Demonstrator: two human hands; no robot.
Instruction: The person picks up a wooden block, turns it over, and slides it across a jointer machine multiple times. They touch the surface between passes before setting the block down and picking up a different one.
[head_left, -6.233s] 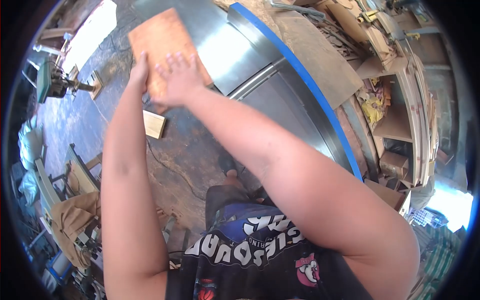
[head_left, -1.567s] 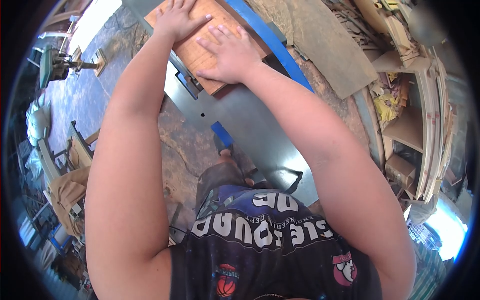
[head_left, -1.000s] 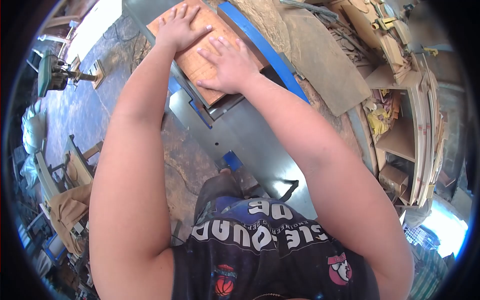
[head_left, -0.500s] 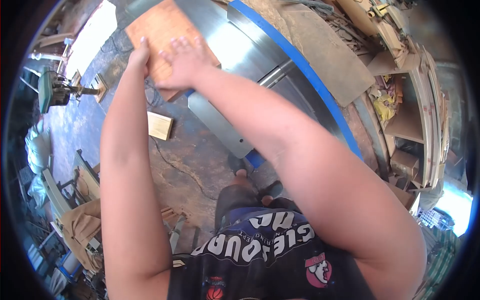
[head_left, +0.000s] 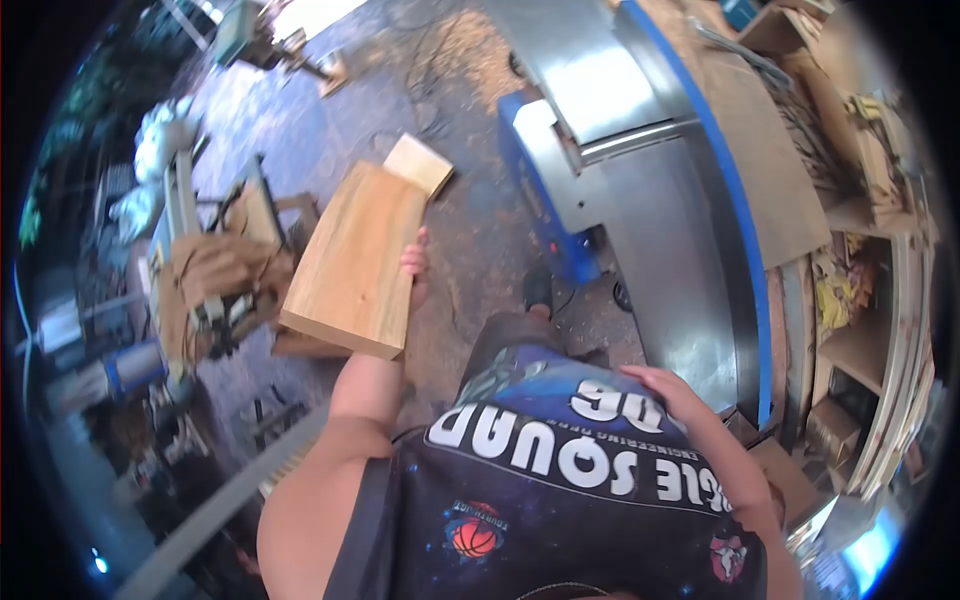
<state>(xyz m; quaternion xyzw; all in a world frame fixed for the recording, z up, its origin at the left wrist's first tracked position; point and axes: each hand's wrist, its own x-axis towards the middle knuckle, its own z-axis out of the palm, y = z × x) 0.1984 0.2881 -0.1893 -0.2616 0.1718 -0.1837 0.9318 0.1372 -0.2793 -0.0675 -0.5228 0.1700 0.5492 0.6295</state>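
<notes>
My left hand (head_left: 417, 265) grips a thick, pale wooden board (head_left: 355, 260) from beneath, its fingertips curled over the board's right edge. The board is held out in front of my left side, above the floor, and hides most of that hand. My right hand (head_left: 655, 385) is down by the front of my shirt, its fingers stretched out and nothing seen in them. Beside it stands a jointer (head_left: 690, 260) with a long metal bed and a blue body.
A smaller light wood block (head_left: 420, 165) lies beyond the board. Sawdust (head_left: 475, 55) covers part of the floor. Shelves with wood pieces (head_left: 860, 300) stand at the right, a brown sheet (head_left: 765, 150) lies beside the jointer, and brown-covered equipment (head_left: 230, 275) is at the left.
The board has come off the jointer bed to my left side, now in my left hand alone. My right hand has left the board and dropped to my shirt. My view has turned left.
</notes>
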